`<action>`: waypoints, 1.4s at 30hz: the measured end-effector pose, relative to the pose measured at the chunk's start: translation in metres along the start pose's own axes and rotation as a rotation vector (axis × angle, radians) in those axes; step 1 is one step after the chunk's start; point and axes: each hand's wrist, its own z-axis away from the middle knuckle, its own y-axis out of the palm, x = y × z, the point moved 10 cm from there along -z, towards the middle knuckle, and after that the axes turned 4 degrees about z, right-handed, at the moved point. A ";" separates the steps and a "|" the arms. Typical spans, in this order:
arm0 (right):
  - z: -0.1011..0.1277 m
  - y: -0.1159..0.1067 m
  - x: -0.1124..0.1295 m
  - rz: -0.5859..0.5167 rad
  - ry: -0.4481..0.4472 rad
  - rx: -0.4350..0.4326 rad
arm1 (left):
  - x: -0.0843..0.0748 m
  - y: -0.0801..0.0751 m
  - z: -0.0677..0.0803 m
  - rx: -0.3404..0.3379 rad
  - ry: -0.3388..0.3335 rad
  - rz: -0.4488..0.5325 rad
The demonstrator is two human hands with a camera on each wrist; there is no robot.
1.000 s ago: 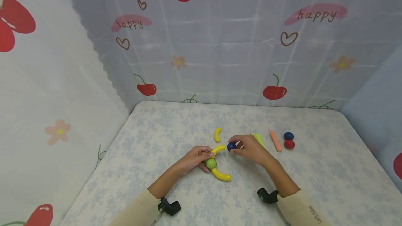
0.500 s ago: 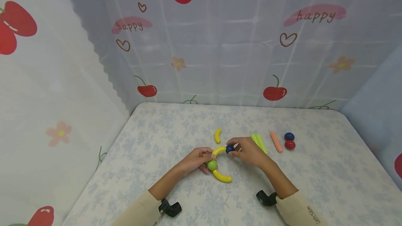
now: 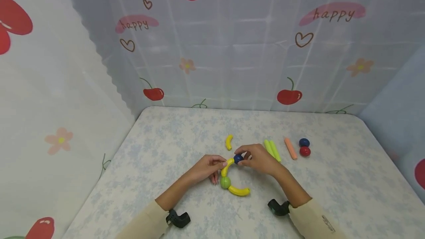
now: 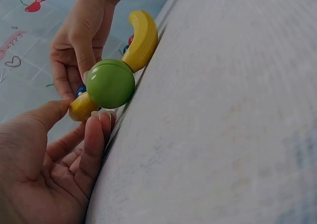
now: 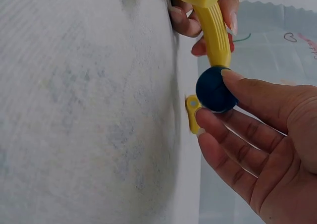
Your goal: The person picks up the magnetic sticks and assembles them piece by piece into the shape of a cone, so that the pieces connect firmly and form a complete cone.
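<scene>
My left hand (image 3: 215, 165) pinches the upper yellow curved piece (image 3: 227, 166), which joins a green ball (image 3: 225, 182). A second yellow curved piece (image 3: 239, 191) runs from that ball toward the right. My right hand (image 3: 245, 157) pinches a dark blue ball (image 3: 237, 158) against the free tip of the upper piece. In the left wrist view the green ball (image 4: 110, 83) sits between both yellow pieces, with my left hand (image 4: 74, 125) just beneath. The right wrist view shows the blue ball (image 5: 214, 90) touching the yellow piece's (image 5: 214, 30) end, held between the thumb and fingers of my right hand (image 5: 218, 100).
A loose yellow curved piece (image 3: 228, 142) lies just behind the hands. To the right lie two green sticks (image 3: 272, 149), an orange stick (image 3: 290, 148), another blue ball (image 3: 304, 142) and a red ball (image 3: 304, 151). The flowered tablecloth (image 3: 166, 150) meets a curtain at the back.
My right hand has carried the blue ball left onto the tip of the upper yellow piece. That piece now stands steeper, and the green ball has shifted slightly nearer to me.
</scene>
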 end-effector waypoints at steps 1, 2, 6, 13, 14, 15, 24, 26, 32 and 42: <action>-0.001 0.001 0.001 -0.005 -0.005 0.005 | 0.000 0.000 0.000 0.001 -0.002 0.000; -0.002 0.003 0.002 -0.008 -0.010 0.011 | 0.001 -0.001 -0.001 0.002 -0.003 0.003; -0.005 0.012 0.003 -0.028 -0.023 0.047 | 0.003 0.000 -0.002 0.018 -0.004 0.010; -0.013 0.023 0.009 -0.045 -0.078 0.090 | 0.001 0.001 0.000 0.043 0.010 0.036; -0.014 0.023 0.010 -0.040 -0.085 0.093 | 0.001 0.001 0.000 0.046 0.011 0.041; -0.015 0.024 0.011 -0.034 -0.091 0.097 | 0.001 0.001 0.000 0.048 0.011 0.044; -0.035 -0.002 0.004 0.072 -0.056 0.086 | 0.002 0.001 0.000 0.043 0.003 0.058; -0.043 -0.011 0.001 0.128 -0.038 0.059 | 0.002 0.001 0.000 0.042 0.001 0.062; -0.067 -0.011 -0.005 0.293 -0.027 0.086 | 0.002 0.001 0.001 0.045 -0.004 0.077; -0.083 0.014 -0.014 0.421 -0.076 0.184 | 0.002 0.002 0.001 0.049 0.000 0.080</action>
